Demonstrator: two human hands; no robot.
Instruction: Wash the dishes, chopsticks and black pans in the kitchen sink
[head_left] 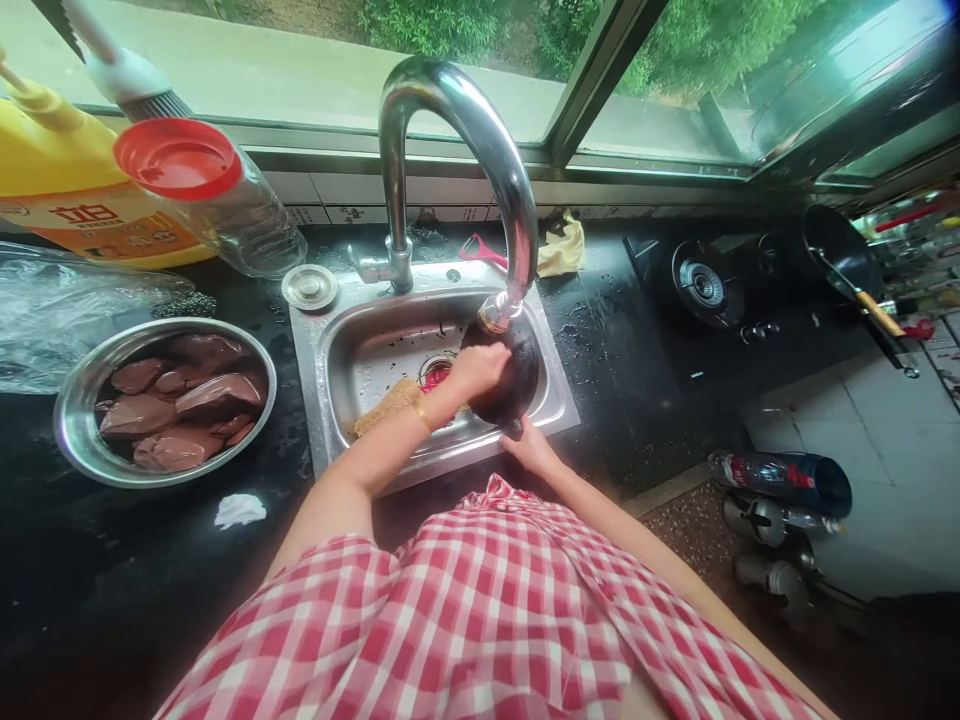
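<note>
A dark round pan is held tilted over the right side of the steel sink, under the mouth of the curved faucet. My right hand grips its short black handle at the near edge. My left hand is closed against the pan's dark surface, and whatever its fingers hold is hidden. Below my left wrist a tan mesh scrubber lies in the basin. Something red shows at the drain.
To the left stands a steel bowl of dark meat pieces, with a red-capped plastic bottle and a yellow jug behind. A drain strainer, a pink-handled tool and a yellow cloth lie around the sink. A gas stove is rightward.
</note>
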